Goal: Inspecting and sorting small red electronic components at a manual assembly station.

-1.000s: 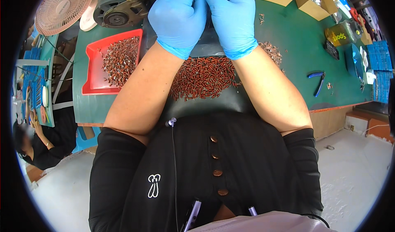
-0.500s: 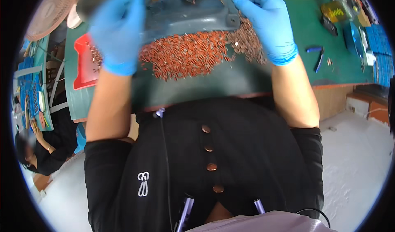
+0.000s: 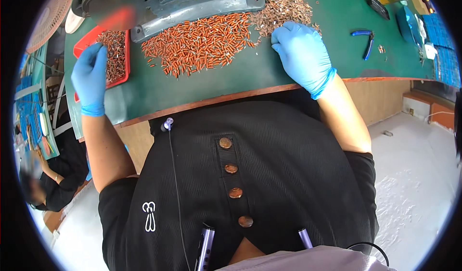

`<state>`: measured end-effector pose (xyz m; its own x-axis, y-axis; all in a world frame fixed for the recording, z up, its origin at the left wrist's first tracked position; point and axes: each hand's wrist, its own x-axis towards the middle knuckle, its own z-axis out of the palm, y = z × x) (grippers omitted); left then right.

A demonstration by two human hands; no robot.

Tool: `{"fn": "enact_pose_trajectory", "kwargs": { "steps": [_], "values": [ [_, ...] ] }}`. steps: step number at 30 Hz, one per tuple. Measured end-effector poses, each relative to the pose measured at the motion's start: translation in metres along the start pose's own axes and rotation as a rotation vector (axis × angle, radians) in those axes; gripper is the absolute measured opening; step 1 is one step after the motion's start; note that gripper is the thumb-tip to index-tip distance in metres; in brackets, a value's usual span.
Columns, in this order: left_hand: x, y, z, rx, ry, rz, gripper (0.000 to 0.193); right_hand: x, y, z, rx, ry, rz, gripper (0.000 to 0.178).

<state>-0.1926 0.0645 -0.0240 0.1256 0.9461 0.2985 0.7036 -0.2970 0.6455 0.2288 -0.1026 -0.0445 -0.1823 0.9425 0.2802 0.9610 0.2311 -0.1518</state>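
My left hand [image 3: 90, 81], in a blue glove, is at the left edge of a red tray [image 3: 126, 62] that holds many small brownish metal parts [image 3: 114, 54]. Its fingers are curled toward the thumb; whatever they pinch is too small to make out. On the right, my blue-gloved right hand [image 3: 304, 57] rests low over the table just in front of a heap of small dull brown pieces [image 3: 284, 11]. Its fingers are bent inward and hide anything between them. Between the hands lies a wide heap of small orange-red parts with shiny metal ends [image 3: 197, 45].
A heavy grey-blue machine base [image 3: 202, 6] stands behind the orange heap. Blue-handled pliers [image 3: 369, 45] lie on the green table [image 3: 337, 30] at the right. A fan [image 3: 50, 13] is at the far left, and another person [image 3: 57, 182] sits beyond the table's left side.
My left hand has come down and left, from before the machine to the red tray. My right hand has moved down toward me, away from the machine. The view has shifted slightly.
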Motion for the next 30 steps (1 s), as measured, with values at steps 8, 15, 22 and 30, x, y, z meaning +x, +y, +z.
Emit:
{"fn": "enact_pose_trajectory", "kwargs": {
  "steps": [8, 15, 22, 30],
  "values": [
    [-0.022, 0.106, 0.069, -0.197, -0.214, 0.269, 0.019, 0.012, -0.011, -0.009, 0.502, 0.018, 0.267, 0.010],
    [-0.047, 0.167, 0.105, -0.402, -0.479, 0.420, 0.023, 0.023, -0.034, -0.020, 1.622, 0.002, 0.508, 0.017],
    [-0.052, 0.178, 0.113, -0.632, -0.486, 0.248, 0.019, 0.028, -0.054, -0.018, 1.599, 0.154, 0.398, 0.014],
    [-0.052, 0.176, 0.107, -0.760, -0.466, 0.190, 0.011, 0.027, -0.063, -0.023, 1.555, 0.160, 0.378, 0.013]
  ]
}}
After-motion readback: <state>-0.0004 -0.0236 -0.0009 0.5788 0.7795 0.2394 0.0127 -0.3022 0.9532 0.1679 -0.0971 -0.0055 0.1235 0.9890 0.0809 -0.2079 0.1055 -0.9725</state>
